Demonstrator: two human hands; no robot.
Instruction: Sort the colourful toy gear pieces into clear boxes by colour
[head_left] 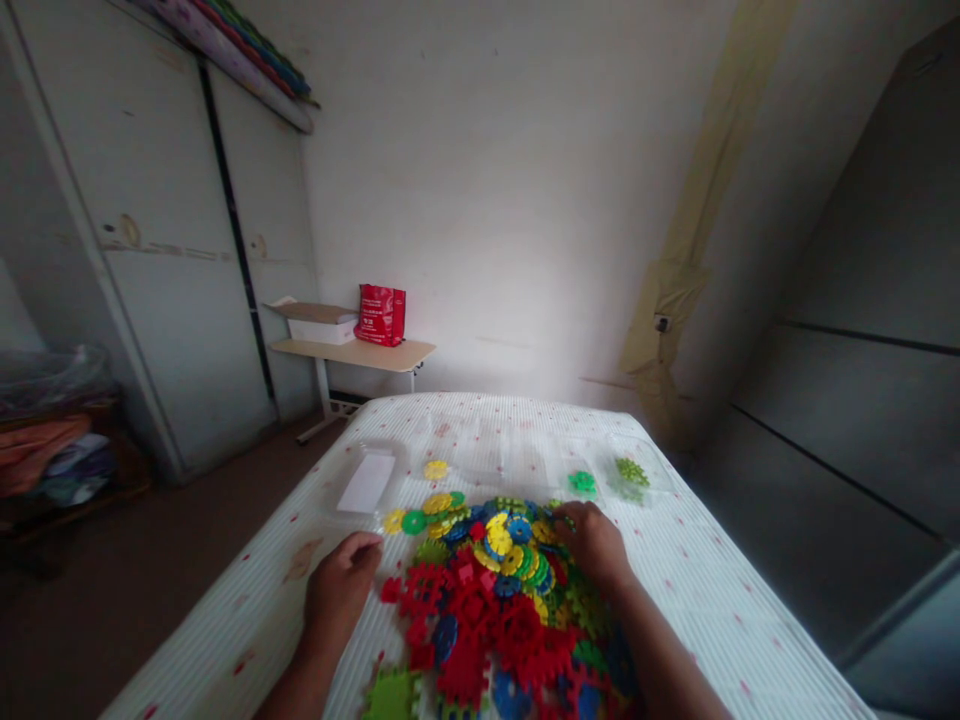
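Note:
A big loose heap of plastic building pieces (pixel 495 610) lies on the cloth in front of me: notched discs in yellow, blue and green, and red and green toothed squares. My left hand (pixel 343 578) is just left of the heap, fingers curled together, with nothing visible in them. At the heap's far right edge, my right hand (pixel 594 540) has its fingers bent down among the pieces, beside a light green one. What its fingertips grip, if anything, is hidden. A yellow disc (pixel 436 470) and some green discs (pixel 582 482) lie behind the heap.
Behind the heap, a clear plastic tray (pixel 651 462) at right holds light green pieces (pixel 631 470). Another clear tray (pixel 399 462) at left has white paper (pixel 366 482) in it. A side table (pixel 412 353) with a red bag (pixel 381 315) stands by the wall.

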